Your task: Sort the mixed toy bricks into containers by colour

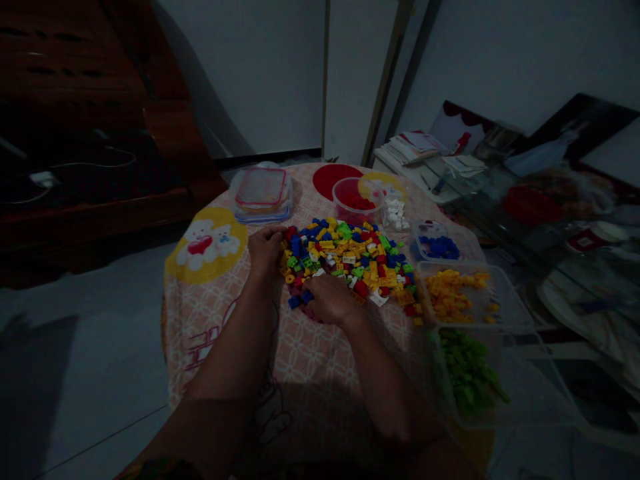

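Observation:
A heap of mixed toy building bricks (345,250) in yellow, blue, green, red and white lies on the cloth-covered table. At the heap's left edge is my left hand (265,250), its fingers curled together against red and blue bricks. My right hand (327,298) reaches into the near side of the heap with fingers bent and closed, close to a blue brick (307,296). Whatever lies between the fingers of either hand is too dark and small to make out.
Right of the heap stand clear boxes of blue bricks (440,247), yellow bricks (450,297) and green bricks (467,373). Behind it are a round tub (343,215) with red bricks, white bricks (396,215) in a bag, and stacked lids (260,187). A cluttered glass table (530,240) adjoins at right.

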`<action>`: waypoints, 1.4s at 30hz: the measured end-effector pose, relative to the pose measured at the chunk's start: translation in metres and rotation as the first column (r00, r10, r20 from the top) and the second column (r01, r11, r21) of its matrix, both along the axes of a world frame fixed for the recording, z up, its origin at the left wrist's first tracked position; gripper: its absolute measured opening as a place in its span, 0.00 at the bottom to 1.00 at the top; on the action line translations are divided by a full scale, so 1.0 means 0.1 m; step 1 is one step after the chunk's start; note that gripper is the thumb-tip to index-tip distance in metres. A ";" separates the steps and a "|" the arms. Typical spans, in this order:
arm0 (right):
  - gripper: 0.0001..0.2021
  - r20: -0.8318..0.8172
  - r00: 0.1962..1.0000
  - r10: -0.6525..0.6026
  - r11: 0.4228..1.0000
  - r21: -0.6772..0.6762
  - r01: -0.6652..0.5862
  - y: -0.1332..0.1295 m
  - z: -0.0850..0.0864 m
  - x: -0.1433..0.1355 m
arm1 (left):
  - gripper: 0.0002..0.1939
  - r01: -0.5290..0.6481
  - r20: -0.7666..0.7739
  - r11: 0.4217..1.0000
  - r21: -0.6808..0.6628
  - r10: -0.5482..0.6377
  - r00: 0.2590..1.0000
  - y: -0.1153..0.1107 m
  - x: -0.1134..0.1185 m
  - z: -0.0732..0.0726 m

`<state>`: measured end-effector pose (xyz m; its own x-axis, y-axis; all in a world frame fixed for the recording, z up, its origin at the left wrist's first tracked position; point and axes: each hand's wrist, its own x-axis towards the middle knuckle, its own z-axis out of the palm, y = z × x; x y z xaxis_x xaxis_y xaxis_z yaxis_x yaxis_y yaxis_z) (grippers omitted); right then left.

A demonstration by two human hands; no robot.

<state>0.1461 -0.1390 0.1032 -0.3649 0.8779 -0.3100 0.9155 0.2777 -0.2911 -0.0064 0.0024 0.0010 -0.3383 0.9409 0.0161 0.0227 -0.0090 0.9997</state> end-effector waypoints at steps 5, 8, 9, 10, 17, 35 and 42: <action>0.09 -0.050 0.999 -0.012 1.000 0.015 0.013 0.01 -0.07 0.03 | 0.14 0.004 -0.030 1.000 -0.019 -0.004 1.000 -0.02 -0.01 0.02; 0.04 -0.225 0.973 -0.056 0.997 0.037 0.066 0.08 -0.21 0.11 | 0.13 0.007 -0.030 1.000 -0.017 -0.008 1.000 -0.02 -0.01 0.04; 0.04 -0.321 0.943 -0.091 0.993 0.041 0.110 0.11 -0.27 0.16 | 0.13 0.006 -0.020 1.000 -0.018 -0.006 1.000 -0.02 -0.01 0.04; 0.04 -0.434 0.890 -0.144 0.984 0.035 0.176 0.14 -0.31 0.20 | 0.13 0.004 -0.011 1.000 -0.018 -0.004 1.000 -0.02 0.00 0.04; 0.17 -0.903 -0.047 -0.428 0.708 -0.367 0.603 0.31 -0.47 0.74 | 0.12 0.004 0.001 1.000 -0.019 -0.004 1.000 -0.03 -0.01 0.02; 0.45 -0.954 -0.296 0.049 0.213 -0.280 0.936 0.32 -0.66 1.56 | 0.12 -0.003 0.012 1.000 -0.013 0.003 1.000 -0.01 -0.02 0.03; 0.37 -0.952 -0.305 -0.029 0.205 -0.304 0.930 0.27 -0.54 1.58 | 0.13 -0.012 -0.013 1.000 -0.012 0.012 1.000 0.01 -0.02 0.00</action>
